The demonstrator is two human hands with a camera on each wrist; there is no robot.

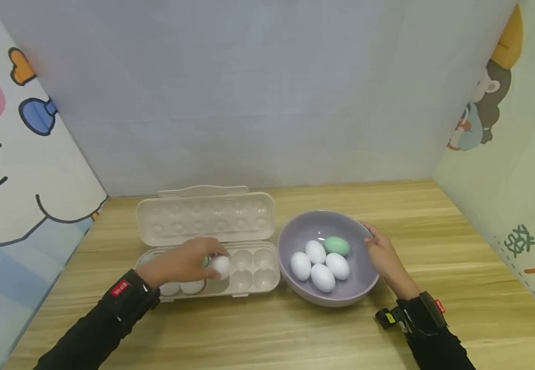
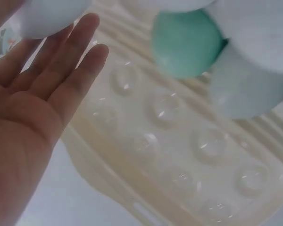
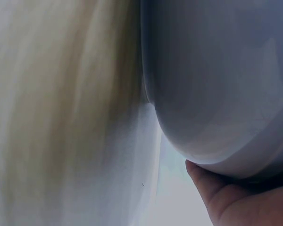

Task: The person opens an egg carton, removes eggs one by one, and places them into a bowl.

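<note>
My left hand (image 1: 182, 261) pinches a white egg (image 1: 221, 267) between thumb and fingers at the middle of an open egg carton (image 1: 264, 280). In the left wrist view the held egg (image 2: 49, 16) is at the fingertips. A green egg (image 2: 186, 44) and several pale eggs sit in the carton, partly hidden under the hand in the head view. My right hand (image 1: 385, 262) grips the right rim of a purple-grey bowl (image 1: 362, 275). Inside the bowl lie several white eggs (image 1: 323, 278) and a green egg (image 1: 337, 245). The right wrist view has the bowl's outer side (image 3: 212, 84) and a finger against it.
The carton's dimpled lid (image 1: 209, 218) is folded back behind its base. Everything rests on a wood-grain table (image 1: 258, 334), with a plain grey-white backdrop (image 1: 267, 103) behind and printed cartoon panels on both sides.
</note>
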